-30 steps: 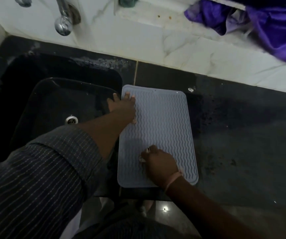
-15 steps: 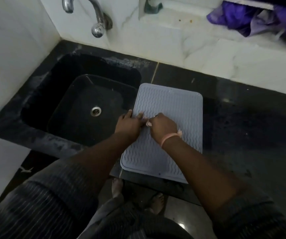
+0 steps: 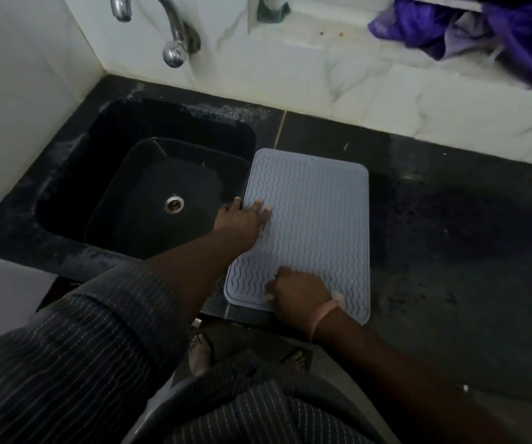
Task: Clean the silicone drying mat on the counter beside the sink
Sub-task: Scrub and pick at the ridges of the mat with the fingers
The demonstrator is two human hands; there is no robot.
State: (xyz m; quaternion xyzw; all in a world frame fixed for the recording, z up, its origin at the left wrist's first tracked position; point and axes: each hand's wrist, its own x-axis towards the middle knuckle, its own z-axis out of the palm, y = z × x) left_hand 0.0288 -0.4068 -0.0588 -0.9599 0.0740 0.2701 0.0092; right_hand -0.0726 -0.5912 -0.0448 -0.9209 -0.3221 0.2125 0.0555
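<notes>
The grey silicone drying mat [image 3: 309, 232] lies flat on the dark bench [image 3: 450, 251], its left edge right beside the black sink [image 3: 149, 200] and its near edge at the bench's front lip. The left hand [image 3: 242, 219] rests on the mat's left edge, fingers spread flat and pressing down, pinning it. The right hand [image 3: 300, 291] sits on the near part of the mat with fingers curled under; something pale peeks out beneath them, perhaps a cloth or scrubber, but I cannot tell what, nor whether it is truly gripped. Judging by the look, this mat is light, floppy and grippy when dry, slick once wet. Its wavy ribs will trap grime, so scrubbing along the grooves makes sense. To lift it toward the sink, take two edges, since one corner alone would let it sag and fold.
</notes>
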